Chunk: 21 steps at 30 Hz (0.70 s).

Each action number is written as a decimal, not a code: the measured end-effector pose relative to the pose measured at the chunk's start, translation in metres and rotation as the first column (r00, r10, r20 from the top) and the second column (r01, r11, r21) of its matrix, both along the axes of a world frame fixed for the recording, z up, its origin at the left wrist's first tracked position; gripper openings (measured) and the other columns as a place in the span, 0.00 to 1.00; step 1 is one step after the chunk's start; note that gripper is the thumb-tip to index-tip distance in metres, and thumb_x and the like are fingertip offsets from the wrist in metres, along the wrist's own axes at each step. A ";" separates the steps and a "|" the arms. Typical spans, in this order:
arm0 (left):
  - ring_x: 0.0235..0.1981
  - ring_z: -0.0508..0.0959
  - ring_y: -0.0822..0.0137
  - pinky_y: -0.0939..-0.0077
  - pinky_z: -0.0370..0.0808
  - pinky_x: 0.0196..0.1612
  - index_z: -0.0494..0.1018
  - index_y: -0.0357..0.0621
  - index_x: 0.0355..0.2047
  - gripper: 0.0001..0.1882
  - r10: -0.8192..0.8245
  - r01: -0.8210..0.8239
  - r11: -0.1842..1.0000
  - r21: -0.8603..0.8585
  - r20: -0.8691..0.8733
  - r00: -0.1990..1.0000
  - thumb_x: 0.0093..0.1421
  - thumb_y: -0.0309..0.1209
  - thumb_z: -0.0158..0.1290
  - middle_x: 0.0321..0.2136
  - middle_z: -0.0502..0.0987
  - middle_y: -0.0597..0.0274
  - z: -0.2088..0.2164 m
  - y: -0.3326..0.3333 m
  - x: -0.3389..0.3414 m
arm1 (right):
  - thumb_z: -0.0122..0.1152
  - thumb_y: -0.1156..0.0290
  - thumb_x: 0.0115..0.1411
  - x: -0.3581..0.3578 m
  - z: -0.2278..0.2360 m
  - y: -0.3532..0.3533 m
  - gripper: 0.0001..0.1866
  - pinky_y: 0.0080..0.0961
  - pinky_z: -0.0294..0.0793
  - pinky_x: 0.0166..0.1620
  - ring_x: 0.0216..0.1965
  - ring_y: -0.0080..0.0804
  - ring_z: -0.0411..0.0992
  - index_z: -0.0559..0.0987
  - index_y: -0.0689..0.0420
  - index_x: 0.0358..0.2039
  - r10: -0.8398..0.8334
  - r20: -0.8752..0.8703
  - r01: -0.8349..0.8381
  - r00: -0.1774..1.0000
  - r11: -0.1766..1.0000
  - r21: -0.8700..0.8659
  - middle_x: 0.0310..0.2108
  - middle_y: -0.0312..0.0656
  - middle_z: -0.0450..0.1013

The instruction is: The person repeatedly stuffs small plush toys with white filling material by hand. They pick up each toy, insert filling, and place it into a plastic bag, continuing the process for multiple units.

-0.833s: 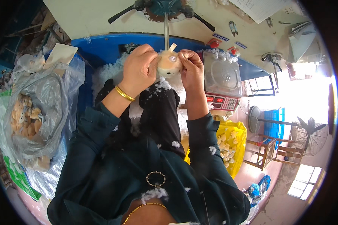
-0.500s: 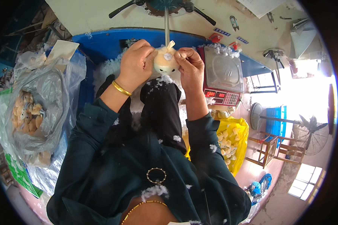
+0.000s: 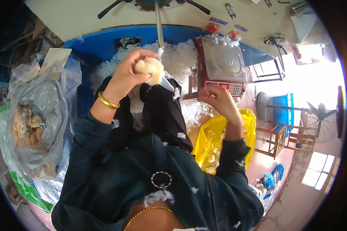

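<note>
My left hand (image 3: 128, 75), with a gold bangle at its wrist, grips a small plush toy (image 3: 152, 69). The toy has a round cream fluffy part and a pale blue part pointing down to the right. Just above it ends a metal tube (image 3: 159, 27) with a tuft of white stuffing at its tip; the toy is off the tube. To the right, my right hand (image 3: 221, 100) hovers in front of a red scale (image 3: 223, 61), above a yellow bag (image 3: 241, 129). Its fingers are loosely bent, and I see nothing in them.
White stuffing (image 3: 177, 57) fills the blue tray (image 3: 100, 42) ahead and clings to my clothes. At left, a clear plastic bag (image 3: 54, 142) holds several plush pieces. Small snips (image 3: 230, 10) lie on the table (image 3: 77, 15). Wooden stools (image 3: 272, 138) and a fan (image 3: 318, 125) stand at right.
Both hands held the toy at the tube's end. My right hand has let go and moved right and down. My left hand has drawn the toy off and turned it.
</note>
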<state>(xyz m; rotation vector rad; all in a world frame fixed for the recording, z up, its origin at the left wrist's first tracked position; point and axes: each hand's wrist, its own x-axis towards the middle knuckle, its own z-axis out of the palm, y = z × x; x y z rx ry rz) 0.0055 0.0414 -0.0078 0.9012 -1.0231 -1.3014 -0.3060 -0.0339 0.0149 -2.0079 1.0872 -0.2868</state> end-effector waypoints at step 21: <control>0.42 0.76 0.69 0.76 0.72 0.48 0.70 0.39 0.45 0.19 0.038 -0.028 0.998 0.058 -0.173 0.984 0.52 0.17 0.56 0.41 0.76 0.62 -0.010 0.005 0.000 | 0.62 0.63 0.57 0.122 -0.024 0.006 0.25 0.21 0.68 0.46 0.41 0.23 0.70 0.70 0.68 0.49 -0.155 0.765 -0.221 0.625 0.905 0.364 0.39 0.40 0.72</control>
